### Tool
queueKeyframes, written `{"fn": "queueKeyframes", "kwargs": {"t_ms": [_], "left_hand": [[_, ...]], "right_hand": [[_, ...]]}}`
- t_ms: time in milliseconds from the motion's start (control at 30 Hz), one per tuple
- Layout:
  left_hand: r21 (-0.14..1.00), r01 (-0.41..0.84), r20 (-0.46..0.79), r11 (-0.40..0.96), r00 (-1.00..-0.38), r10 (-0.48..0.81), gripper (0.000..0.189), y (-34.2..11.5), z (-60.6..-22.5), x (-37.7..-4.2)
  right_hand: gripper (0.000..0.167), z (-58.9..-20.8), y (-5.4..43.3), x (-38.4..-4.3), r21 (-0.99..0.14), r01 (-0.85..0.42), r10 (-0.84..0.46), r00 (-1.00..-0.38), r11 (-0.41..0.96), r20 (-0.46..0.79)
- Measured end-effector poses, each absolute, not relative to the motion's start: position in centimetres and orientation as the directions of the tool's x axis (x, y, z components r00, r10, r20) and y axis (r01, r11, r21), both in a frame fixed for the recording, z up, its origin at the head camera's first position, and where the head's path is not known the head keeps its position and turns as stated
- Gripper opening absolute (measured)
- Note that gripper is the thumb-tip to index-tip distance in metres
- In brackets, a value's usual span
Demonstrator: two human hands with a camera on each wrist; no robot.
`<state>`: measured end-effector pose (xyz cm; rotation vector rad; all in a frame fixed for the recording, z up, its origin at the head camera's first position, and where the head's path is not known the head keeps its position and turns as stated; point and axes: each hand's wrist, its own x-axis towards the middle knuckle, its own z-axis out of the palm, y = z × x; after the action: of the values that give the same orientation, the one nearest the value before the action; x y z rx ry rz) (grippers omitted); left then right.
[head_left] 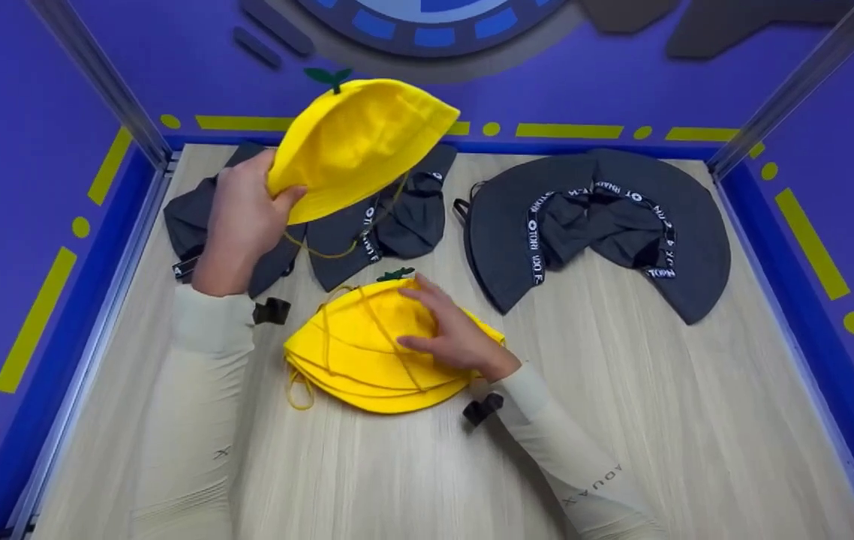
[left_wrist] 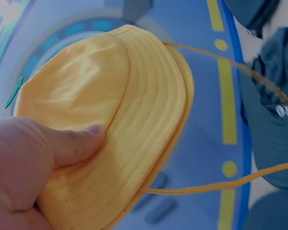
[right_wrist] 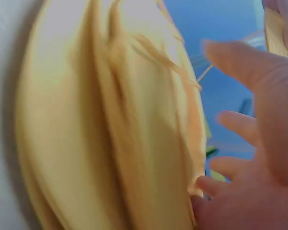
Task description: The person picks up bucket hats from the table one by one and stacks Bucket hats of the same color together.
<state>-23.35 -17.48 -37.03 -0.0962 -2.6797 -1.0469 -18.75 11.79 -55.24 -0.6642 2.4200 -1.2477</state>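
Note:
My left hand (head_left: 247,214) grips a yellow hat (head_left: 367,142) by its side, lifted above the table, thumb on the brim. A green sprout stands on its crown and a yellow cord loops below it. In the left wrist view the thumb presses the stitched brim of that hat (left_wrist: 120,143). Nearer me lies a stack of folded yellow hats (head_left: 367,352) with cords across it. Over the stack's right part is my right hand (head_left: 457,334), its fingers spread. In the right wrist view the hand (right_wrist: 249,143) shows beside the stacked yellow brims (right_wrist: 86,120), thumb apart from them.
A dark grey wide-brimmed hat (head_left: 697,247) lies folded at the back right. More dark grey hats (head_left: 416,217) lie at the back left, partly behind the left hand and the raised hat. Blue panels (head_left: 569,90) wall in the wooden table (head_left: 697,420).

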Motion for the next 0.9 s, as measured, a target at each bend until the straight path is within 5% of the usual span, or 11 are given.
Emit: {"fn": "queueKeyframes", "kwargs": {"t_ms": [233, 467, 667, 900], "left_hand": [[0.644, 0.259, 0.33, 0.72, -0.943, 0.044, 0.035, -15.4, -34.4, -21.9], [0.631, 0.358, 0.395, 0.688, -0.912, 0.112, 0.029, -13.4, -31.6, -19.5], [0.6, 0.399, 0.372, 0.693, -0.907, 0.2, 0.028, -11.7, -30.1, -17.6], [0.581, 0.451, 0.334, 0.678, -0.891, 0.306, 0.029, -11.0, -30.0, -16.8]], "right_hand": [[0.067, -51.1, 15.7, -20.7, -0.946, -0.285, -0.248, -0.938, 0.158, 0.241], [0.082, -42.2, 20.0, -22.5, -0.87, -0.489, -0.045, -0.869, -0.062, 0.492], [0.095, -34.4, 22.2, -22.3, -0.792, -0.603, -0.103, -0.785, -0.092, 0.61], [0.075, -30.0, 23.7, -21.9, -0.783, -0.607, -0.472, -0.735, 0.138, 0.487]]}}
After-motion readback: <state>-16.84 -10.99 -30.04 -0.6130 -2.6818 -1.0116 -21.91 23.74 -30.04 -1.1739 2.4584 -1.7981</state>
